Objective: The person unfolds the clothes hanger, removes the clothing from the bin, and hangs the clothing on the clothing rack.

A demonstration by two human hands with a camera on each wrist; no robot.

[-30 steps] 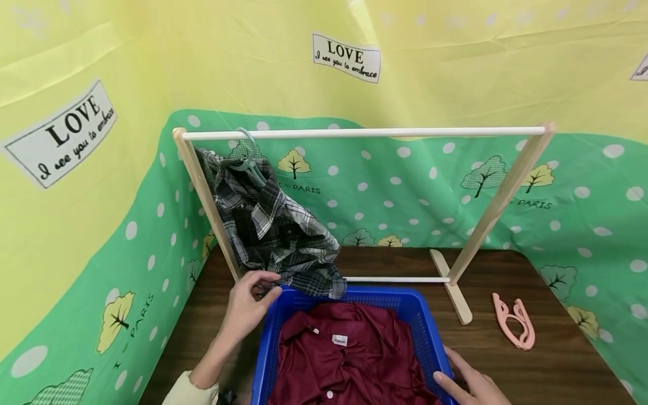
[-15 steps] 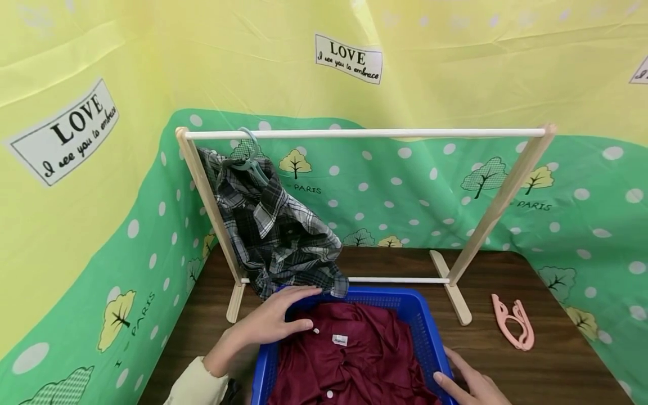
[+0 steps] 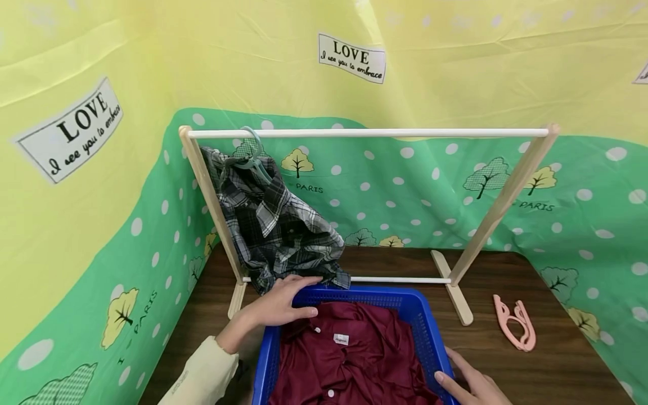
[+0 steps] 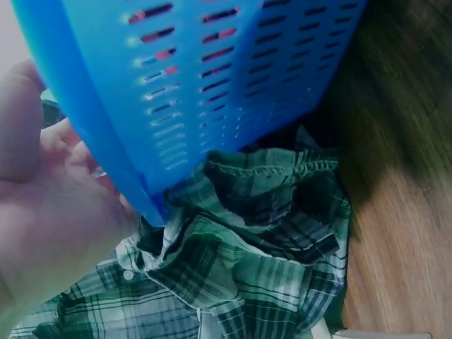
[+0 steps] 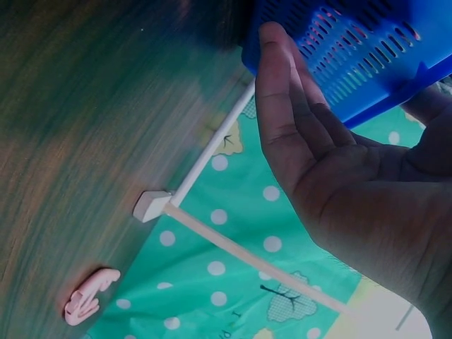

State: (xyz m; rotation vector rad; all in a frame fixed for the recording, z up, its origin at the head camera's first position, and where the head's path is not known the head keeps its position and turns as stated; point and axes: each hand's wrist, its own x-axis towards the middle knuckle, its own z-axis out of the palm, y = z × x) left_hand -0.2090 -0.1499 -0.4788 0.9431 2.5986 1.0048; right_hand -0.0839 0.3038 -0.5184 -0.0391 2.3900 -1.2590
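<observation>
My left hand (image 3: 286,304) reaches over the back left corner of a blue plastic basket (image 3: 430,332), its thumb above the inside. Its outstretched fingers lie at the lower edge of a black and grey plaid shirt (image 3: 283,225). That shirt hangs from a pale blue hanger (image 3: 255,163) on the rack's white rod (image 3: 405,133). My right hand (image 3: 476,379) grips the basket's right side, thumb over the rim and fingers along the outer wall (image 5: 353,63). Inside the basket lies a dark red shirt (image 3: 349,354) with white buttons. In the left wrist view, plaid cloth (image 4: 240,254) bunches below the basket wall (image 4: 233,78).
Wooden posts (image 3: 498,211) hold up the rack, with feet (image 3: 452,289) on the dark wood table (image 3: 506,382). A folded pink hanger (image 3: 515,323) lies right of the basket. Patterned yellow and green cloth (image 3: 395,208) walls off the back and left side.
My left hand has come rightward from outside the corner, its fingers straightening, then moved slightly back. The plaid shirt's lower edge has shifted slightly back off the basket rim. My right hand has stayed put.
</observation>
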